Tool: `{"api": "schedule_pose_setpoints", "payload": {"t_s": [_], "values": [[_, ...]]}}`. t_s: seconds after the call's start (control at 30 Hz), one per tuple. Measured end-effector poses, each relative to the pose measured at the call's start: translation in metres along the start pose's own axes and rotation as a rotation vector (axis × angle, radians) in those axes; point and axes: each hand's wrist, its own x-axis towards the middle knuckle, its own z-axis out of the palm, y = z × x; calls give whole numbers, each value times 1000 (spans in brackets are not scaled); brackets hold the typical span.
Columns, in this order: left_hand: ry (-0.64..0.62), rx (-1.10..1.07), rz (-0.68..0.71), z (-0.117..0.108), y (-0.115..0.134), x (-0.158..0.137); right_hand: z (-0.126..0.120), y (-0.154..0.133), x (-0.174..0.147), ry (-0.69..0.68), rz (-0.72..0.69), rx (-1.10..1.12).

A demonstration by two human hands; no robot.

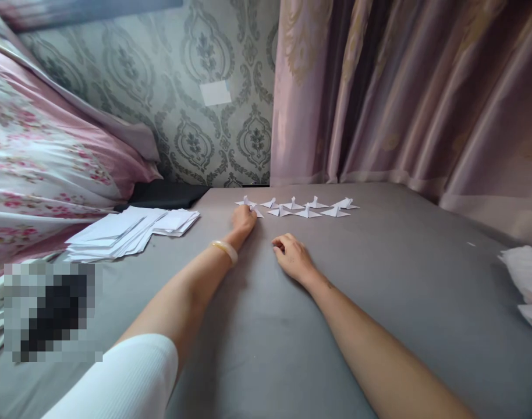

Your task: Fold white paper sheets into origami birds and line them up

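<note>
My left hand [244, 219], with a pale bangle on its wrist, reaches to the left end of two rows of white origami cranes. Its fingers are closed at the front-left crane [259, 213], which they partly hide. Just behind them stands another crane [245, 201]. To the right, more folded cranes, such as one in the front row [308, 212], rest with wings spread and centres raised. My right hand [292, 254] hovers or rests nearer to me, right of the left hand. Its fingers are loosely curled, thumb apart, with nothing visible in them.
Stacks of white paper sheets [113, 233] lie at the left, before a black folded item [163, 195]. A grey sheet [257, 349] covers the flat surface. Pink curtains [379, 105] hang behind at right, floral fabric [43, 157] at left. A blurred-out patch covers something at lower left.
</note>
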Motion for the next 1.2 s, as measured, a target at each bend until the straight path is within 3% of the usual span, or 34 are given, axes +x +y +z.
{"api": "schedule_pose_setpoints", "payload": {"t_s": [0.23, 0.6, 0.77, 1.2], "values": [[-4, 61, -27, 8, 2, 5, -2, -4, -1, -20, 2, -69], [-44, 96, 96, 11, 0, 14, -6, -8, -4, -34, 9, -73], [-56, 74, 136, 12, -5, 19, -6, -7, -4, -38, 7, -74], [20, -127, 79, 16, -17, 17, -3, -3, -1, -28, -1, -32]]}}
